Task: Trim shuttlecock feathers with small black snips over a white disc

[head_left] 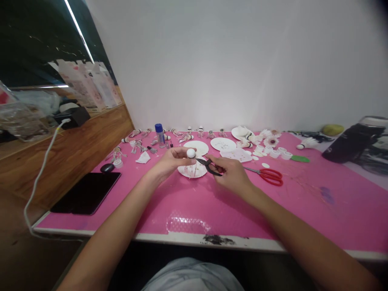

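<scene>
The left hand (171, 161) held a white shuttlecock cork (190, 153) in curled fingers (183, 155), just above a paper plate (192, 171). The right hand (232, 174) gripped small black scissors (209, 166) near the cork, with red scissors (268, 176) lying beyond on the pink desk (303, 210).

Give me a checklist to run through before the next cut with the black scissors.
1. Is the cork held by the left hand? Ok, pinched in the fingers.
2. Are the black scissors held by the right hand? Ok.
3. Are the scissor tips at the cork? Ok, right beside it; contact cannot tell.
4. Are the blades open? Cannot tell.
5. Is the plate beneath the work? Ok.
6. Are the red scissors out of the way? Ok, lying to the right.
</scene>
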